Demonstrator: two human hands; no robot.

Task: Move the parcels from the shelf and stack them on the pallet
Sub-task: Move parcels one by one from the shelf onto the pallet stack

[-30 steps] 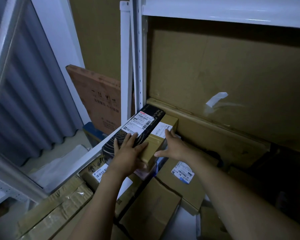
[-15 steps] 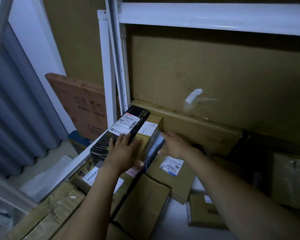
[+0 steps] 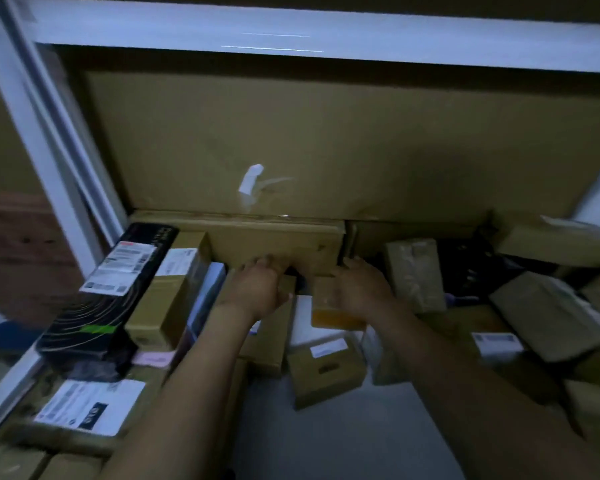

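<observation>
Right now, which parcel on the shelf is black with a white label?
The long black box at the left end of the shelf; the tan box beside it and the others are plain cardboard.

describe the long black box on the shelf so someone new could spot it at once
Find the white shelf upright on the left and look at its foot. The long black box is the leftmost parcel there, beside a tan carton. Unlike its brown neighbours, it is black, with a white shipping label on top and a green mark.

Dim bluish light, white metal shelf (image 3: 291, 39), cardboard back panel (image 3: 361, 133), tape scrap (image 3: 252, 178)
</observation>
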